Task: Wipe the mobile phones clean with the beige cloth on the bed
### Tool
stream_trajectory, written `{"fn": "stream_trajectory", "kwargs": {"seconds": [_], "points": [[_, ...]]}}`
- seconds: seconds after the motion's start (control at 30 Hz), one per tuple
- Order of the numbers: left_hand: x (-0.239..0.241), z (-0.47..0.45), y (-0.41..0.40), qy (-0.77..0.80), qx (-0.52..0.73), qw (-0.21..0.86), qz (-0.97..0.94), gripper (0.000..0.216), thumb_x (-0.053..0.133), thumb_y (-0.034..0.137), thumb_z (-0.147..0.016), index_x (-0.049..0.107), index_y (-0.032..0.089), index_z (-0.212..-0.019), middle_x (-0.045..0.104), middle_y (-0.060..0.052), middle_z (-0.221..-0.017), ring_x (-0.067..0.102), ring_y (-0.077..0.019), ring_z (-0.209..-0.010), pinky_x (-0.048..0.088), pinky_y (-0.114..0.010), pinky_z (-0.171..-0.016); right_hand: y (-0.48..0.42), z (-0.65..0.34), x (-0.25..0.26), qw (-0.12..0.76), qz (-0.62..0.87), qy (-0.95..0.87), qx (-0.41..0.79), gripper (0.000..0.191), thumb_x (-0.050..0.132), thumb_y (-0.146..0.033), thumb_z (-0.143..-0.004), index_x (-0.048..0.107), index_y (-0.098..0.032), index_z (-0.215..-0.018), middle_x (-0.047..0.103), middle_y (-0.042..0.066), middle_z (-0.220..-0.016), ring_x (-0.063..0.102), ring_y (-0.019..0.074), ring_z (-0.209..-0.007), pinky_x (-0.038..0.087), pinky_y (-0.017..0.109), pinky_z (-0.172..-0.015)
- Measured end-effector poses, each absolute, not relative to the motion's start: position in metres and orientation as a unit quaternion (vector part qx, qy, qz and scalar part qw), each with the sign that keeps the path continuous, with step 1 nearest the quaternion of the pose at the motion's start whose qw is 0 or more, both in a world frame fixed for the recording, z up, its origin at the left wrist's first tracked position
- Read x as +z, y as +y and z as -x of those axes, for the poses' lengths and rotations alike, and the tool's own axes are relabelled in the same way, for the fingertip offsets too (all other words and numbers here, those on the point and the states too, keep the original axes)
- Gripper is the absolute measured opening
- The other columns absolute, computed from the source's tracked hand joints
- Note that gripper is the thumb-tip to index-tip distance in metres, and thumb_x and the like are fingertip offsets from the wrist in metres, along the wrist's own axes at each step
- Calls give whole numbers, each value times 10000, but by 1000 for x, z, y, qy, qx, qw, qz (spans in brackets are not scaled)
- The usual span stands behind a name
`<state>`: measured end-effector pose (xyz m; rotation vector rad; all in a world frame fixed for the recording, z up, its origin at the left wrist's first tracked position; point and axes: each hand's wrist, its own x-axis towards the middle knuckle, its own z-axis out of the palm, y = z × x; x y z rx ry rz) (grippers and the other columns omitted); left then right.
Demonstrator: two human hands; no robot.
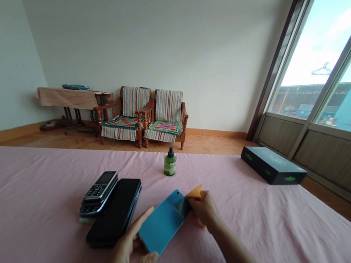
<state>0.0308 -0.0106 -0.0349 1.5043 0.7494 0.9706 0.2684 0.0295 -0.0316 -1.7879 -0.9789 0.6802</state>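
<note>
A blue smartphone (pixel 162 223) lies slanted on the pink cloth of the table (pixel 22 197). My left hand (pixel 128 253) grips its near end, thumb on one side and fingers on the other. My right hand (pixel 205 209) is pinched on a small orange cloth (pixel 195 192) and presses it against the phone's far corner. Just left of the blue phone lies a black smartphone (pixel 116 212). Beside that, two keypad phones (pixel 100 192) are stacked one on the other.
A small green bottle with a black cap (pixel 170 162) stands beyond the phones. A dark flat box (pixel 273 165) sits at the table's far right. Two wooden armchairs (pixel 151 117) and a side table (pixel 72 99) stand by the far wall. Windows fill the right side.
</note>
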Motion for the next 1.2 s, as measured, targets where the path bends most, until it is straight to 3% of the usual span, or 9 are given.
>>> {"fn": "stream_trajectory", "kwargs": {"seconds": [0.07, 0.17, 0.37, 0.5, 0.6, 0.7, 0.83, 0.97, 1.2], "points": [[-40, -29, -8, 303, 407, 533, -676, 809, 716, 397, -750, 320, 231, -1435, 569, -140, -1278, 611, -278, -1068, 515, -345, -867, 30, -269, -32, 476, 738, -393, 273, 82, 580, -144, -630, 540, -166, -561, 480, -47, -434, 492, 106, -444, 299, 195, -410], [-38, -23, -4, 299, 386, 395, -778, 595, 586, 197, -829, 412, 302, -1388, 581, -57, -1294, 591, -215, -1125, 476, -282, -939, 30, -270, -31, 480, 735, -391, 275, 81, 591, -140, -620, 566, -154, -544, 489, -39, -432, 483, 103, -435, 289, 197, -400], [-27, -14, -2, 270, 303, 87, -910, 544, 482, 146, -860, 414, 236, -1392, 710, -19, -809, 688, -147, -635, 537, -177, -609, 28, -271, -25, 507, 689, -410, 316, 68, 623, -163, -611, 675, -123, -596, 576, -4, -478, 490, 99, -425, 338, 197, -399], [-26, -17, -6, 268, 274, -41, -923, 406, 493, 220, -862, 543, 165, -1261, 652, -34, -737, 666, -170, -576, 516, -200, -514, 26, -268, -16, 536, 644, -425, 343, 120, 602, -175, -632, 701, -109, -618, 577, 0, -472, 481, 90, -400, 359, 193, -388], [-23, -22, -9, 270, 277, -42, -921, 218, 461, 242, -879, 639, 174, -985, 617, -49, -768, 663, -175, -632, 524, -214, -567, 22, -261, -7, 563, 600, -447, 351, 184, 584, -224, -675, 726, -108, -683, 610, 18, -519, 529, 103, -448, 412, 199, -424], [-24, -26, -11, 274, 291, -8, -916, 240, 394, 188, -908, 590, 199, -771, 581, -21, -702, 635, -147, -580, 496, -198, -555, 18, -254, -1, 590, 558, -472, 344, 246, 581, -289, -710, 746, -120, -780, 669, 52, -644, 584, 125, -547, 466, 216, -491], [-30, -28, -15, 290, 290, 36, -912, 252, 383, 155, -910, 535, 208, -717, 569, -6, -663, 619, -136, -555, 463, -188, -521, 16, -247, -1, 613, 524, -500, 315, 266, 586, -317, -720, 754, -137, -822, 668, 75, -786, 580, 126, -589, 476, 235, -514], [-40, -30, -17, 280, 300, 45, -911, 204, 418, 135, -867, 516, 213, -706, 554, 8, -627, 604, -129, -531, 470, -182, -528, 14, -243, -3, 617, 513, -538, 258, 212, 615, -239, -714, 768, -182, -850, 590, 41, -740, 556, 135, -638, 463, 252, -577], [-51, -29, -18, 313, 320, 60, -892, 187, 423, 159, -847, 577, 201, -749, 629, -28, -664, 638, -156, -547, 488, -195, -523, -10, -216, 2, 541, 482, -680, 112, 252, 580, -116, -778, 737, -217, -947, 570, 59, -838, 570, 155, -747, 456, 249, -643]]}}
